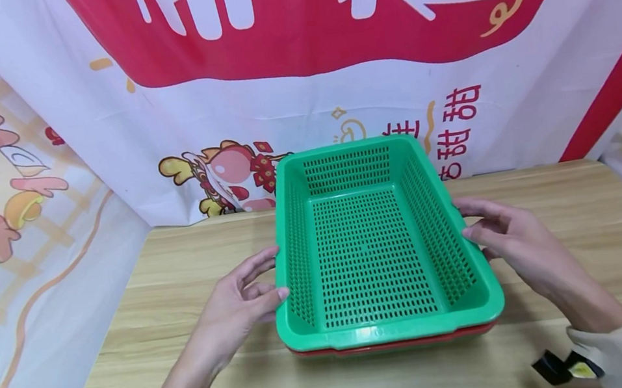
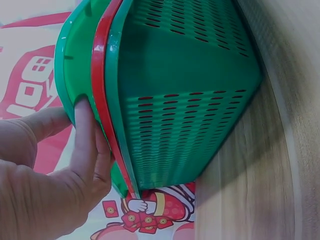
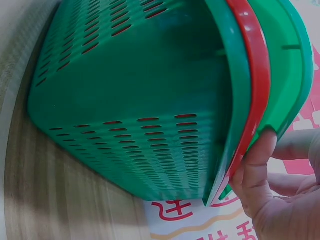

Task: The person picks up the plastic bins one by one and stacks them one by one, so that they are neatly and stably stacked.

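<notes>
A green perforated plastic basket (image 1: 388, 330) is the top one of a nested stack. Below its rim shows the red rim of a second basket (image 2: 100, 65), and the wrist views reveal another green basket (image 3: 145, 85) on the outside. My left hand (image 1: 237, 308) pinches the top basket's left rim, thumb on the edge and fingers under it. On the opposite side my right hand (image 1: 514, 236) grips the right rim in the same way. Both wrist views show a gap between the top rim and the red one. The inside of the top basket holds nothing.
The stack stands on a wooden-grain table (image 1: 179, 270). Behind it hangs a printed cloth (image 1: 288, 112) with red and white lettering and cartoon figures. A second cartoon-printed cloth (image 1: 7, 260) borders the left side. Black straps (image 1: 552, 369) sit at the sleeve cuffs.
</notes>
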`<move>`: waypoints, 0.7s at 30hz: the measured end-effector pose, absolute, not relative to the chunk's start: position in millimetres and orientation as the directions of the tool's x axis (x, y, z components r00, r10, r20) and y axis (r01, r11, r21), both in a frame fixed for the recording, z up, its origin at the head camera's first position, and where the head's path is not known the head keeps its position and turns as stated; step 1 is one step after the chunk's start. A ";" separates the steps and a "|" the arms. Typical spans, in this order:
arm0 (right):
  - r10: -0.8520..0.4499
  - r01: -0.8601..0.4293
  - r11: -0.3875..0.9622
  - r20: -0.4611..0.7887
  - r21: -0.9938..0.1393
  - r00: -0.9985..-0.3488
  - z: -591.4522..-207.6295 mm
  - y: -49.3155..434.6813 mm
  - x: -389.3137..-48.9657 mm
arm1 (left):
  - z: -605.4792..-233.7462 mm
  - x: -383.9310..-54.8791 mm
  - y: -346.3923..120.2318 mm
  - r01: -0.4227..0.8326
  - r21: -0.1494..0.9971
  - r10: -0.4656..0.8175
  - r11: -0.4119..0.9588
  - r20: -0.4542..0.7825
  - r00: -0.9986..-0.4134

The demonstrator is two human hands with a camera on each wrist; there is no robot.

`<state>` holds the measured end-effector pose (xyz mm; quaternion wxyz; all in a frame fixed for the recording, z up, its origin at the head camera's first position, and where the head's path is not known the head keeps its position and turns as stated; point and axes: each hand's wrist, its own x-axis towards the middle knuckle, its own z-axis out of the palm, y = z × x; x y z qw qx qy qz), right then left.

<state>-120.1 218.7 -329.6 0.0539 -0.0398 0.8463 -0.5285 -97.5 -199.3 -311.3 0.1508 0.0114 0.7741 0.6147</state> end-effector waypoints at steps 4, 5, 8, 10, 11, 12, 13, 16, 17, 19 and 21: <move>-0.128 -0.002 0.438 -0.060 -0.899 -0.990 -328.5 219.3 -121.0 | -310.2 -97.0 -198.0 -0.153 0.946 0.191 0.284 -0.213 -0.958; -0.130 -0.002 0.436 -0.060 -0.900 -0.990 -328.2 219.4 -121.0 | -309.8 -96.9 -197.7 -0.153 0.943 0.187 0.294 -0.214 -0.959; -0.134 -0.004 0.431 -0.060 -0.902 -0.989 -327.9 219.8 -121.1 | -308.6 -96.6 -196.4 -0.160 0.938 0.176 0.308 -0.221 -0.959; -0.135 -0.004 0.432 -0.061 -0.902 -0.989 -327.9 219.8 -121.2 | -307.7 -96.1 -195.6 -0.164 0.932 0.164 0.323 -0.226 -0.960; -0.136 -0.002 0.434 -0.063 -0.901 -0.989 -328.1 219.9 -121.2 | -307.3 -95.8 -195.3 -0.166 0.929 0.159 0.331 -0.228 -0.961; -0.136 -0.001 0.439 -0.066 -0.898 -0.989 -328.2 219.9 -121.3 | -307.1 -95.5 -194.9 -0.167 0.926 0.154 0.338 -0.229 -0.961; -0.136 0.002 0.442 -0.069 -0.897 -0.988 -328.3 219.8 -121.3 | -306.8 -95.2 -194.7 -0.167 0.923 0.151 0.346 -0.231 -0.961; -0.135 0.000 0.457 -0.069 -0.889 -0.988 -328.1 219.7 -120.8 | -306.3 -94.1 -193.6 -0.165 0.917 0.148 0.363 -0.232 -0.961; -0.135 -0.005 0.463 -0.065 -0.886 -0.989 -327.9 219.7 -120.4 | -306.2 -93.9 -193.4 -0.165 0.915 0.147 0.367 -0.233 -0.961; -0.135 -0.012 0.473 -0.060 -0.881 -0.989 -327.2 219.5 -119.9 | -305.9 -93.5 -192.8 -0.165 0.912 0.145 0.376 -0.234 -0.961; -0.138 -0.024 0.484 -0.050 -0.875 -0.989 -326.8 219.5 -119.1 | -305.4 -93.2 -192.3 -0.171 0.906 0.138 0.386 -0.240 -0.961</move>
